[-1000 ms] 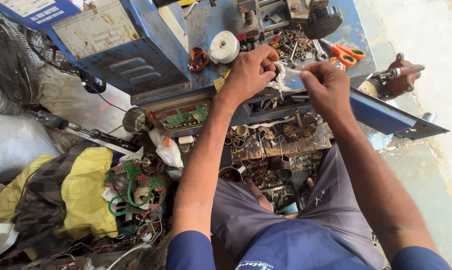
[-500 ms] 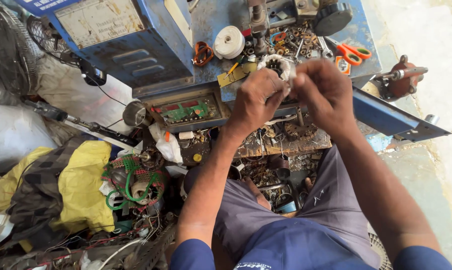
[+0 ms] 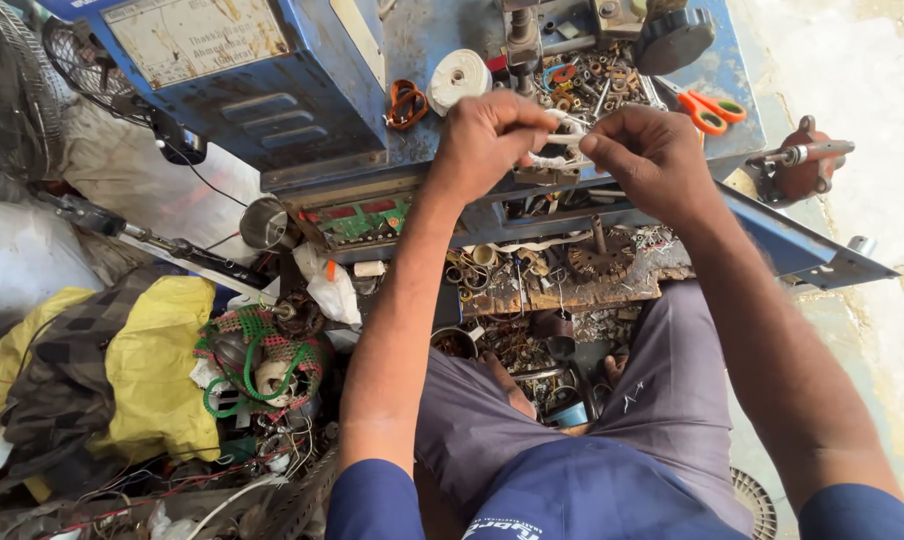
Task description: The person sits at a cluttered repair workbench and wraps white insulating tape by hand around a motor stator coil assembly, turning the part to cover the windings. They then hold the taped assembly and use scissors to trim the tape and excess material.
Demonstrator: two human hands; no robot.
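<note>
Head view, looking down over a cluttered blue metal workbench (image 3: 422, 60). Left hand (image 3: 487, 135): clenched, fingers curled around one end of a small white ring-shaped piece wound with white tape or cord (image 3: 557, 140); what lies under the wrapping cannot be told. Right hand (image 3: 647, 155): thumb and forefinger pinched on the other end of the same white piece, which hangs between the two hands just above the bench's front edge. Immediately behind the hands: a tray of mixed small metal parts, washers and rings (image 3: 592, 85), partly hidden by the knuckles. Beside it, to the left: a white roll of tape (image 3: 459, 78) and an orange coil of wire (image 3: 406, 103). To the right: orange-handled scissors (image 3: 707, 108) lying flat, and a black round knob (image 3: 675, 38) at the bench's far edge. Left portion of bench: a large blue machine housing with a pale label plate (image 3: 242, 75). Below the hands: an open shelf of worn wood holding loose rings and scrap (image 3: 562, 275). Off the bench's right end: a dark red clamp-like fitting with a metal handle (image 3: 802, 165). Floor, lower left: a yellow cloth bundle (image 3: 152, 370) and a green mesh basket of wire and parts (image 3: 257, 360). Foreground: the person's grey trousers (image 3: 662, 390) and blue sleeves.
</note>
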